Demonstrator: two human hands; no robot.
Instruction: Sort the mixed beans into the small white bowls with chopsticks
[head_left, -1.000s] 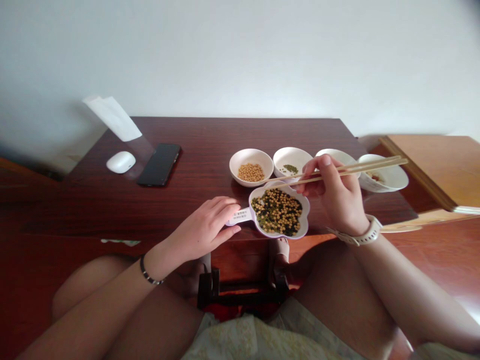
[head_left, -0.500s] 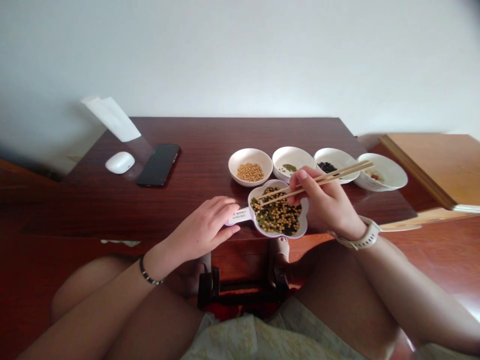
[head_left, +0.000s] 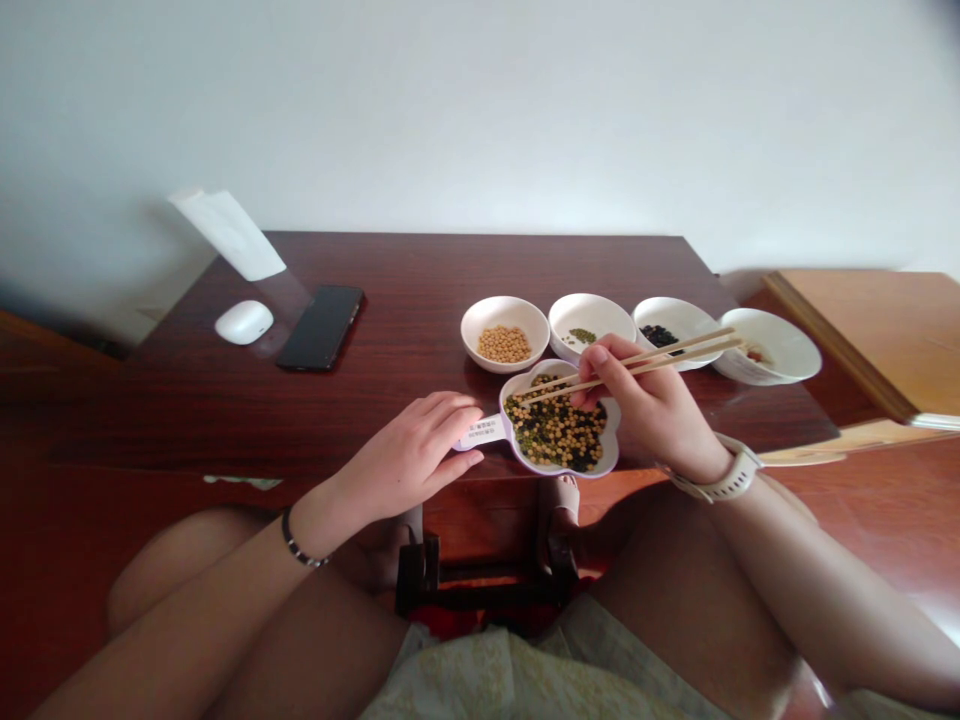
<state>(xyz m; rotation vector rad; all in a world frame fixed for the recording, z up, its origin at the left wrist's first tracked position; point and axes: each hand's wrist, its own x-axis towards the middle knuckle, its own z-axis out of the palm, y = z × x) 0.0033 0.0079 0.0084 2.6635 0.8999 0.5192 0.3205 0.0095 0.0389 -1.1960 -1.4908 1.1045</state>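
My left hand [head_left: 420, 445] is closed on the handle of a flower-shaped dish [head_left: 611, 440] at the table's front edge. Mixed beans [head_left: 562, 430] in yellow, green and black fill it. In my right hand [head_left: 630, 385] is a pair of chopsticks [head_left: 667, 357], their tips down among the beans at the dish's left side. Whether the tips pinch a bean is too small to tell. Just behind the dish stand a bowl of yellow soybeans [head_left: 504, 344], a bowl with a few green beans [head_left: 582, 336] and a bowl of black beans [head_left: 660, 336].
A further white bowl [head_left: 787, 350] at the right holds some small reddish and pale bits. A black phone [head_left: 321, 327], a white rounded case [head_left: 244, 322] and a white packet [head_left: 232, 238] lie on the table's left part. A wooden cabinet [head_left: 877, 340] adjoins the right side.
The chopsticks have shifted slightly, their rear ends a little lower and more apart, with the tips still in the beans. My left hand keeps its grip; the whole view has drifted slightly.
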